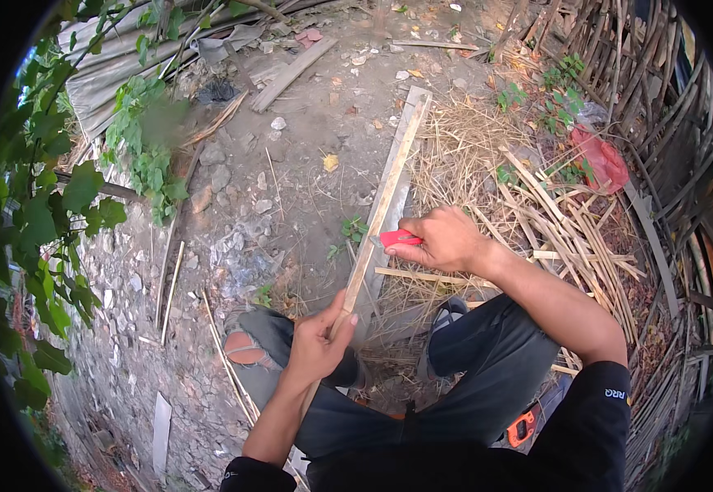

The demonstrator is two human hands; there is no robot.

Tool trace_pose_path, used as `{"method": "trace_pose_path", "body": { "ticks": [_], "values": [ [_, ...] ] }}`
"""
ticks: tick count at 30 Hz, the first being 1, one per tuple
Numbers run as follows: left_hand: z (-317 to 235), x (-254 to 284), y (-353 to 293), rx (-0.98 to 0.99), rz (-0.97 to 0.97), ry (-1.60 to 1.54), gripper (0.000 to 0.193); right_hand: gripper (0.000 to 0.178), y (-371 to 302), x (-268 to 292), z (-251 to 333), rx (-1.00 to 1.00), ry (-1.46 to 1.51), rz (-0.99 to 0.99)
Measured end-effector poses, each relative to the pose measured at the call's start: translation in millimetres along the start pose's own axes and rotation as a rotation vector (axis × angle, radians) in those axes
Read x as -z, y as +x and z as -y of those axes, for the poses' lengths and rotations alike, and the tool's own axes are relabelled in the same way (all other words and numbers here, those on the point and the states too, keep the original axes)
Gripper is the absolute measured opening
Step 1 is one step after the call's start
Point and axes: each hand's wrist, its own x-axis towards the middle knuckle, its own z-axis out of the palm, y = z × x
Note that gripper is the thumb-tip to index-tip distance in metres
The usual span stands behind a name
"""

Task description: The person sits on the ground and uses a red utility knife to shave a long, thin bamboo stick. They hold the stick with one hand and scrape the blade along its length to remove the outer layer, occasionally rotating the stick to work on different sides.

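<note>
A long, pale strip of bamboo or wood [391, 184] slants up and away from my lap. My left hand [317, 344] is wrapped round its near part, and the near end runs back along my left forearm. In my right hand [448, 239] I grip a red-handled utility knife [400, 238]. Its tip meets the right edge of the strip, about midway along; the blade itself is too small to make out well. Under the far part of the strip lies a weathered grey plank [403, 199] on the ground.
Shavings [463, 156] cover the ground at right, beside a pile of split strips [574, 234]. A red plastic bag [601, 160] lies near the stick fence [651, 90]. By my right leg is an orange-handled tool [522, 428]. Leafy vines [41, 221] hang at left.
</note>
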Motion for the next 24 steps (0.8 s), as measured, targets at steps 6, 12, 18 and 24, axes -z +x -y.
{"method": "trace_pose_path", "body": {
  "ticks": [6, 12, 18, 24],
  "values": [
    [-10.4, 10.1, -19.1, -0.070, 0.112, 0.070, 0.045, 0.083, 25.8, 47.4, -111.3, -0.710, 0.438, -0.484],
    [-6.8, 6.9, -22.3, -0.101, 0.158, 0.029, 0.047, 0.071, -29.4, 19.3, -168.2, -0.868, 0.607, -0.520],
    [-11.3, 2.0, -15.9, -0.114, 0.202, -0.052, 0.048, 0.043, -20.7, 49.3, -113.1, -0.424, 0.752, -0.645],
    [-7.7, 6.6, -18.3, 0.009, 0.225, -0.167, 0.044, 0.045, -24.8, 55.4, -104.0, -0.344, 0.776, -0.554]
  ]
}}
